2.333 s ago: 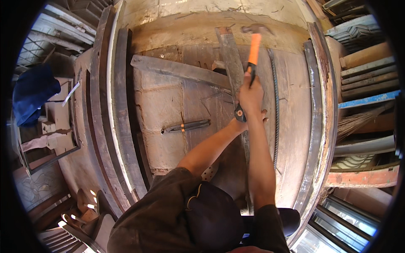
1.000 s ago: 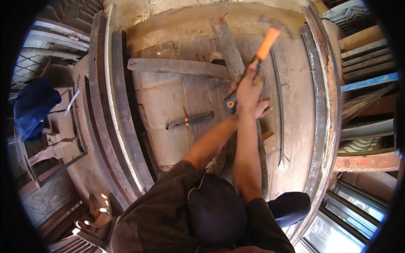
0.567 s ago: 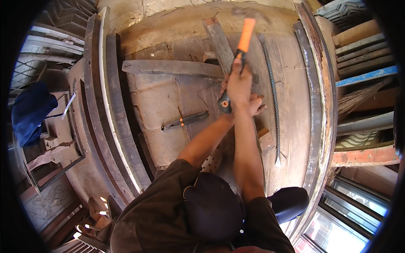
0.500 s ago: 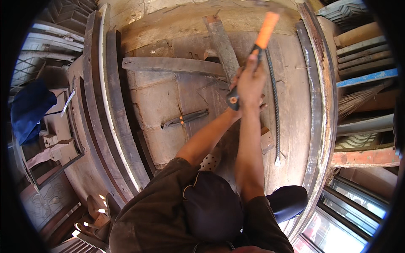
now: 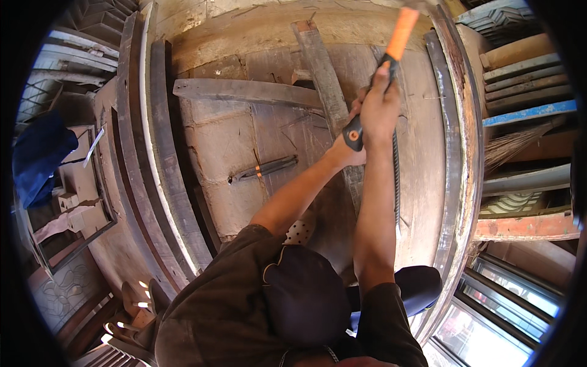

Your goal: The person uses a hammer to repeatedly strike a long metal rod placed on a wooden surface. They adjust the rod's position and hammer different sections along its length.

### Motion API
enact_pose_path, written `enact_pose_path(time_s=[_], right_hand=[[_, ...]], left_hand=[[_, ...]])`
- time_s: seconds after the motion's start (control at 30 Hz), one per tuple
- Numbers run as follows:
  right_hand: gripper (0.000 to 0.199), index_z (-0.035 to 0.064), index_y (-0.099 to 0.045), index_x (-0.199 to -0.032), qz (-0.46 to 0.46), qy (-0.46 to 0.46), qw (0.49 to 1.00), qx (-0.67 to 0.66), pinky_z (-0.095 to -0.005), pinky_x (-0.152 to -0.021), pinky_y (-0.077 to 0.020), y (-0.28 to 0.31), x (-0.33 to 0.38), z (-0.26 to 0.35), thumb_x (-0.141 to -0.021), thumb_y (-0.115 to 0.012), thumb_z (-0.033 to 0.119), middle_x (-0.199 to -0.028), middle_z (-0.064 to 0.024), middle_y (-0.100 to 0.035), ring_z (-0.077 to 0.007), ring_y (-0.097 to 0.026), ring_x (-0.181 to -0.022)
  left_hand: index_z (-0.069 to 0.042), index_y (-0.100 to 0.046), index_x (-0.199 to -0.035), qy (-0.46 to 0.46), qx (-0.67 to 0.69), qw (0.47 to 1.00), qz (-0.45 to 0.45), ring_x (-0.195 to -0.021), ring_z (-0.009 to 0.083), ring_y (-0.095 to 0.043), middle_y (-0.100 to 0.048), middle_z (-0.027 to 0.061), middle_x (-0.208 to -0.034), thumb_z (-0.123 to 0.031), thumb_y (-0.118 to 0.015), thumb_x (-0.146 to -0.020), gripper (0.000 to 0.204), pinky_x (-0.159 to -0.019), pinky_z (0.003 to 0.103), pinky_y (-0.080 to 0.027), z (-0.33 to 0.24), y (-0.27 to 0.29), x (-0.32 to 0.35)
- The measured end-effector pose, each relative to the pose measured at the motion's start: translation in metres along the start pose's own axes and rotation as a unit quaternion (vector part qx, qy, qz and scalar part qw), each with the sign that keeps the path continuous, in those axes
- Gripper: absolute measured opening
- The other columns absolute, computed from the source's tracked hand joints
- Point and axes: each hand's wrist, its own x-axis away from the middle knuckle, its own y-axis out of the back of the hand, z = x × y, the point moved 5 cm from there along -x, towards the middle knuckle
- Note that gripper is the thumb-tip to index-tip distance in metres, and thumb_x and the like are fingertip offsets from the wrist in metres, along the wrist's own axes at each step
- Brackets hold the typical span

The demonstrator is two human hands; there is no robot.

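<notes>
My right hand [image 5: 380, 116] is wrapped around the black grip of a hammer [image 5: 402, 33] with an orange-and-black handle. The hammer's head is blurred at the top edge. Close below the grip's end lies my left hand [image 5: 350, 153], over a worn wooden beam [image 5: 321, 67]; its fingers are hidden behind the right wrist and the grip. A ribbed steel rod [image 5: 397, 189] runs beside my right forearm, partly covered by it. Dark pincers [image 5: 266, 168] with an orange band lie to the left of my hands.
Another wooden beam [image 5: 244, 90] meets the first one crosswise. Long timbers [image 5: 177, 153] stand along the left and a peeling frame [image 5: 468, 122] along the right. Thin nails are scattered on the wooden surface [image 5: 422, 165]. Stacked boards [image 5: 526, 76] and a twig broom [image 5: 520, 144] are farther right.
My right hand and the hammer have shifted slightly right and up in view. My left hand is now more hidden; its fingertips showed past the right wrist before.
</notes>
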Motion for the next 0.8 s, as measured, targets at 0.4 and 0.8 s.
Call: enact_pose_path(time_s=[0.4,0.8], right_hand=[[0.043,-0.0021,-0.058,-0.094,-0.069,0.251,0.921,0.291,-0.0418,-0.05,-0.0466,0.003,-0.002,-0.014,-0.099,-0.048,0.039,-0.063,-0.0178,-0.06,-0.0315,-0.065,-0.058],[0.039,-0.0025,-0.055,-0.098,0.046,0.209,0.891,0.4,-0.0548,-0.057,-0.0466,-0.019,-0.024,0.007,-0.096,-0.052,0.037,-0.076,-0.0298,-0.064,-0.0501,-0.062,-0.069]], left_hand=[[-0.009,-0.062,-0.101,-0.135,-0.304,0.943,0.016,-0.095,0.024,-0.062,-0.065,0.0098,-0.098,-0.03,-0.07,-0.077,0.032,-0.089,0.038,-0.048,0.027,0.0,0.001],[-0.008,-0.065,-0.094,-0.179,-0.365,0.913,0.031,-0.101,0.0219,-0.059,-0.061,0.0178,-0.109,-0.032,-0.071,-0.071,0.034,-0.084,0.04,-0.049,-0.019,-0.005,-0.008]])
